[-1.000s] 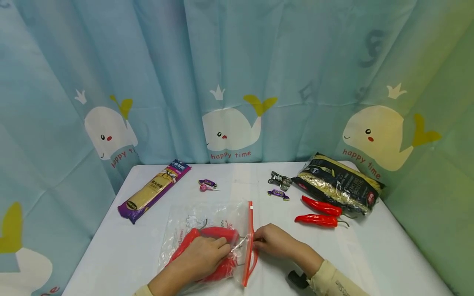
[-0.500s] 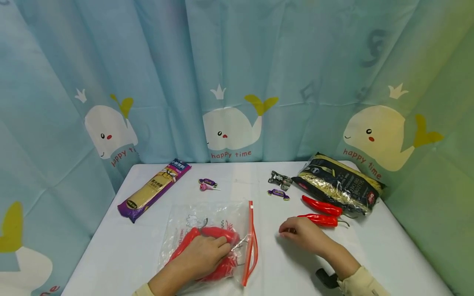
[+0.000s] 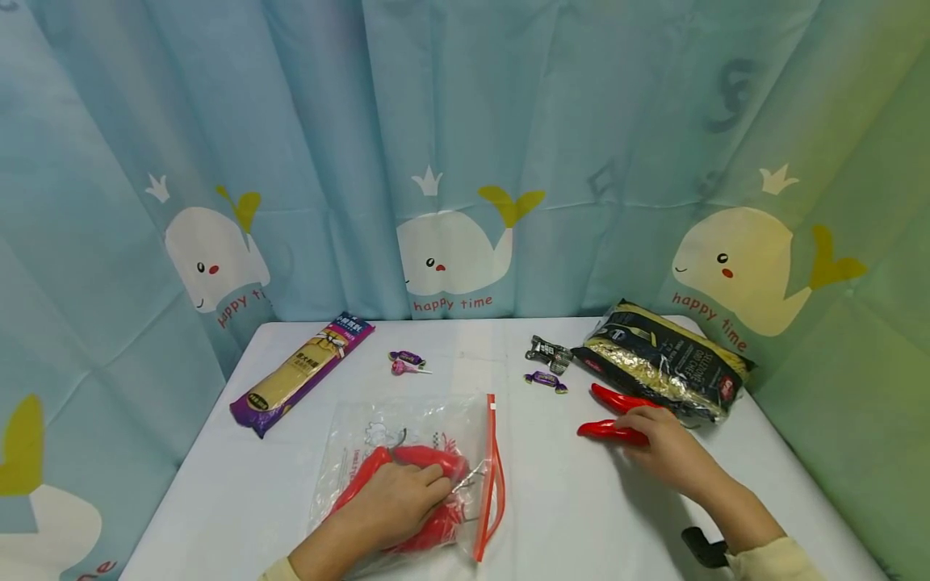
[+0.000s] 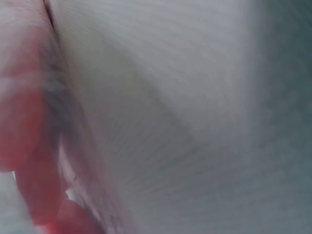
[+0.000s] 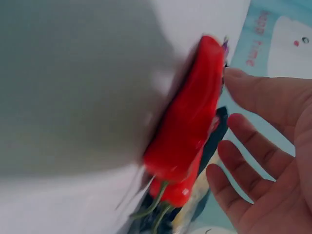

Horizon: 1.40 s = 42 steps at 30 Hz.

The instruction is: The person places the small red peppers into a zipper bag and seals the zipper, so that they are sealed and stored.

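Now hovering the right hand (image 3: 667,448) over the near pepper (image 3: 613,433), right of the bag (image 3: 465,424), with fingers (image 5: 258,140) parted and gripping nothing! Resting the left hand (image 3: 398,500) on the bag with bent fingers, too hidden to judge any hold. Likely light, firm and slick: best pinched round the broad body, clear of the stem (image 5: 156,204).

In the head view the left hand (image 3: 395,500) hides part of the red peppers (image 3: 432,458) inside the bag (image 3: 350,424), the right hand (image 3: 668,452) covers the stem ends of two loose peppers (image 3: 609,432), and the bottom edge cuts both sleeves (image 3: 773,562); the left wrist view is blurred.
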Available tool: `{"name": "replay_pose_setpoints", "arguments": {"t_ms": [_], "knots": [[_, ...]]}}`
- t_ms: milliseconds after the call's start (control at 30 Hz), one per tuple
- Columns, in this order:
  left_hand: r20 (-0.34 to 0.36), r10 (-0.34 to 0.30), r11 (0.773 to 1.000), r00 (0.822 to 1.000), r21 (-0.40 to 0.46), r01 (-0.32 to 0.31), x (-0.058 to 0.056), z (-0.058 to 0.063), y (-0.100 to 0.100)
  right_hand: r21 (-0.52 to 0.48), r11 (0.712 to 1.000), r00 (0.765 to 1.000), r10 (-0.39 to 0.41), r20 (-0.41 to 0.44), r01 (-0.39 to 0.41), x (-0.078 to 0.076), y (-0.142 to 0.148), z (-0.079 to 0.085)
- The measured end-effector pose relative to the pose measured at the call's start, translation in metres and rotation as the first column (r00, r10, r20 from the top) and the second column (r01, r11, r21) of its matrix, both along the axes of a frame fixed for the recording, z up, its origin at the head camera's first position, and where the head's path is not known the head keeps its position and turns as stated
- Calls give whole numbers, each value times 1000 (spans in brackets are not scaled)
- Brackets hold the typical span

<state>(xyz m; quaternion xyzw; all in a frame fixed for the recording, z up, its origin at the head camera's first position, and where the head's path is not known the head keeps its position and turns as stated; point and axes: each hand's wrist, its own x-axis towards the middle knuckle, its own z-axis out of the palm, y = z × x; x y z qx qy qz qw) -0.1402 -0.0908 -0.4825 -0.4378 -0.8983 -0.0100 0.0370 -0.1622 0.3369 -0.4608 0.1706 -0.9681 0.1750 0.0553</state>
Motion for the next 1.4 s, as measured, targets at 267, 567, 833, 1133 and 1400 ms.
{"name": "replay_pose_setpoints", "arguments": {"t_ms": [267,567,833,1133,1400], "knots": [[33,8,1000,999,-10,-8,0,1,0,73,997,999,-29,37,26,-1,12,-6],[-3,-5,1000,1000,0,5,0,1,1,129,991,1000,-19,9,17,-3,14,-6],[-8,-6,1000,1000,4,6,-2,2,2,119,993,1000,19,-4,-19,-1,3,-7],[22,2,1000,1000,7,-3,-1,0,1,17,969,968,247,35,-248,-2,-51,-3],[20,7,1000,1000,7,-8,-1,0,3,-109,904,897,425,121,-413,-4,-103,-19]]}}
